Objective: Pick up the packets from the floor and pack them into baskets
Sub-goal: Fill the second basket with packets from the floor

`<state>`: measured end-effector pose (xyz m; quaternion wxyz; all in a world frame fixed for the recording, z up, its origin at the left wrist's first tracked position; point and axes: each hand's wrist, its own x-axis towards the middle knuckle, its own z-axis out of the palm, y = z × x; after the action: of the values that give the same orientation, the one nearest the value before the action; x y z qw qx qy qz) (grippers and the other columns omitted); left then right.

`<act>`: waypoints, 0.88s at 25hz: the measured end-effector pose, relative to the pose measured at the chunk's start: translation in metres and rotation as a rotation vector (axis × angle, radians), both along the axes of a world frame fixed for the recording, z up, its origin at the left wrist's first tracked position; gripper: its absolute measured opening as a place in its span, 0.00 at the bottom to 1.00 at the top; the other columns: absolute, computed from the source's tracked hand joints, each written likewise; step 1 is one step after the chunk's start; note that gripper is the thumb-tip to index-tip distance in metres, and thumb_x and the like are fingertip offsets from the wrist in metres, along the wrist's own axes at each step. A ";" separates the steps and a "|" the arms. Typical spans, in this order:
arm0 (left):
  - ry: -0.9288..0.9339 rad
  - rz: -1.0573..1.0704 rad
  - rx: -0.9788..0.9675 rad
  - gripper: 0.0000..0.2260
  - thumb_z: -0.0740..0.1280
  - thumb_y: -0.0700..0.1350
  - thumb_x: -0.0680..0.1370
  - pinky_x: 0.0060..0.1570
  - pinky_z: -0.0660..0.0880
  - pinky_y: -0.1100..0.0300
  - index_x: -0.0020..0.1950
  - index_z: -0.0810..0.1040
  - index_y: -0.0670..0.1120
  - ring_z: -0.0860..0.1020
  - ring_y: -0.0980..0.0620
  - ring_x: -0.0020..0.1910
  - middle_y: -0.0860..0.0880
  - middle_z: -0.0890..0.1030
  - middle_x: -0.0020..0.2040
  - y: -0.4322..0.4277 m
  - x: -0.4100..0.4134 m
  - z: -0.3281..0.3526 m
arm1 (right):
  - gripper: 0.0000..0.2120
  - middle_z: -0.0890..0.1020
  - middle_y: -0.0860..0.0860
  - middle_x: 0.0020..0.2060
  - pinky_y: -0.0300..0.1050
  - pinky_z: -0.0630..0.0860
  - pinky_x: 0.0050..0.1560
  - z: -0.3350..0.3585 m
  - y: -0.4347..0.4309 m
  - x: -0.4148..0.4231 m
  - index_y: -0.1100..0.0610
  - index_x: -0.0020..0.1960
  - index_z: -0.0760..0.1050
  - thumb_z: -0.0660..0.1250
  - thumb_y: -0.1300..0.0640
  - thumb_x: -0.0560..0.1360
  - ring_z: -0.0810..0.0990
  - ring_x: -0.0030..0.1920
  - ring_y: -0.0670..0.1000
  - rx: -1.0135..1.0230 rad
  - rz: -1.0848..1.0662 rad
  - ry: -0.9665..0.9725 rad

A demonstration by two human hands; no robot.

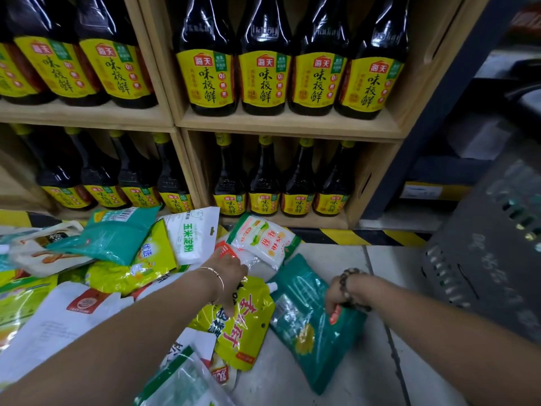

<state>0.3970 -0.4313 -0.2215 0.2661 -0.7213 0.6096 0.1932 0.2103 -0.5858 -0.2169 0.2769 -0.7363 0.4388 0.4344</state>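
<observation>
Several food packets lie in a heap on the floor at the left and centre. My left hand (228, 269) reaches over a yellow spouted packet (243, 326) and its fingers grip a clear and white packet (265, 240) near its lower edge. My right hand (341, 294) grips the right edge of a teal packet (304, 326) that lies flat on the floor. A dark grey plastic basket (491, 253) stands at the right, blurred, a little beyond my right wrist.
Wooden shelves (287, 124) full of dark soy sauce bottles with yellow labels rise right behind the heap. Yellow and black hazard tape (351, 237) runs along the shelf base. Bare grey floor tiles (377, 376) show between the packets and the basket.
</observation>
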 end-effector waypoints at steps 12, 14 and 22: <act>0.360 0.116 -0.200 0.20 0.70 0.58 0.72 0.48 0.73 0.56 0.55 0.76 0.45 0.76 0.44 0.53 0.45 0.79 0.52 -0.026 -0.026 0.036 | 0.18 0.81 0.55 0.53 0.43 0.77 0.51 -0.029 0.026 -0.029 0.59 0.59 0.78 0.71 0.51 0.72 0.80 0.50 0.53 -0.173 -0.541 -0.468; 0.473 0.264 -0.346 0.18 0.68 0.57 0.74 0.44 0.71 0.55 0.53 0.74 0.44 0.75 0.45 0.49 0.47 0.77 0.47 -0.032 -0.025 0.046 | 0.10 0.83 0.55 0.48 0.44 0.77 0.48 -0.016 0.023 -0.024 0.57 0.52 0.81 0.68 0.54 0.74 0.80 0.48 0.55 -0.287 -0.580 -0.626; 1.071 0.804 -1.170 0.04 0.69 0.44 0.76 0.51 0.74 0.53 0.50 0.79 0.47 0.79 0.45 0.49 0.47 0.81 0.46 -0.043 -0.024 0.072 | 0.04 0.81 0.53 0.45 0.49 0.80 0.42 0.061 -0.003 -0.047 0.54 0.46 0.75 0.64 0.61 0.77 0.80 0.44 0.54 -0.511 -0.950 -1.256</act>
<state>0.3735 -0.4743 -0.1495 -0.5537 -0.7141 0.3540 0.2412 0.1632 -0.5887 -0.1555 0.4488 -0.6182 0.5519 -0.3344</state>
